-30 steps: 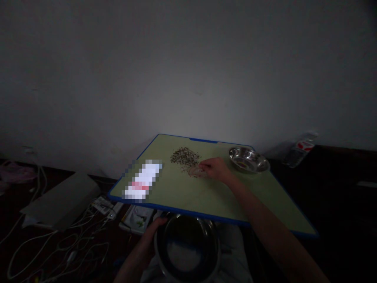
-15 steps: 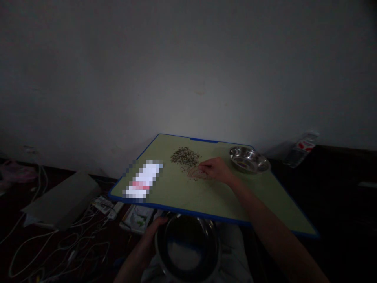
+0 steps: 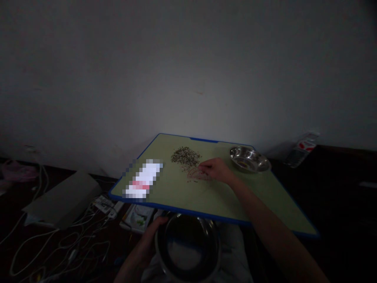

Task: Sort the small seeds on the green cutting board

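Note:
My left hand grips the rim of a round metal basin, which rests on my lap below the table edge. The basin's dark interior shows a pale reflection. My right hand is over the table, thumb and fingertips pinched together; anything between them is too small to make out. Just beyond those fingertips lies a spread pile of small dark and light seed-like bits, with a few loose ones nearer me. A faint reddish curved outline shows on the tabletop beside the fingers.
The pale green table has a blue rim. A shiny steel bowl stands at its back right; a bright, pixelated rectangle lies on the left. Cables and a grey box cover the floor at left. A bottle is at right.
Almost nothing differs. Both hands, the basin and the pile keep their places.

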Demonstrator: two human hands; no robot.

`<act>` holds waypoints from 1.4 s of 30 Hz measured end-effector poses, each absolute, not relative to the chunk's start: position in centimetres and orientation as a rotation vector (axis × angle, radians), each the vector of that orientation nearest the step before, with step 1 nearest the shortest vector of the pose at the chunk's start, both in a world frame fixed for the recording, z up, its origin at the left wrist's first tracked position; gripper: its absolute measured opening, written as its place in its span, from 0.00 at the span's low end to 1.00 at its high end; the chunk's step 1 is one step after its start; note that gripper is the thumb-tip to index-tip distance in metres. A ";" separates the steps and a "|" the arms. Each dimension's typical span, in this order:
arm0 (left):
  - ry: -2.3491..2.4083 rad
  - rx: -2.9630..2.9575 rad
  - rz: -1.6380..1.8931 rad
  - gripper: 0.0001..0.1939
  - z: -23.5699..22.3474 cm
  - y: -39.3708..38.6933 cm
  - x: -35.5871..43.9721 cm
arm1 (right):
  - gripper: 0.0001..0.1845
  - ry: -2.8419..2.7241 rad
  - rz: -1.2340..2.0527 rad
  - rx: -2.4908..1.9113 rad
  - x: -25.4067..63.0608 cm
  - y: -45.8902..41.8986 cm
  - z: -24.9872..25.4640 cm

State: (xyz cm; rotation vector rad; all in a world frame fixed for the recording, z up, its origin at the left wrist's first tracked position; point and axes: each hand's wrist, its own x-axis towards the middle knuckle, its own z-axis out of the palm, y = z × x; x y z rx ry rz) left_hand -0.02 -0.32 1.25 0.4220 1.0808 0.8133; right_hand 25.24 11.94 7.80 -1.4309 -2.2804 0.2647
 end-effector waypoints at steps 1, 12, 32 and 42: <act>1.076 0.426 0.815 0.08 1.2 -0.3 0.0 | 0.16 -2.279 0.261 -1.428 25.3 12.0 7.8; 1.128 0.546 0.904 0.06 -0.2 0.0 -0.6 | 0.15 -2.330 0.376 -1.343 25.2 11.9 7.6; 1.068 0.430 0.822 0.08 1.7 0.0 0.1 | 0.14 -2.296 0.391 -1.346 24.8 11.6 7.9; 1.072 0.435 0.815 0.08 1.3 -0.2 0.2 | 0.13 -2.326 0.472 -1.344 24.5 11.5 7.7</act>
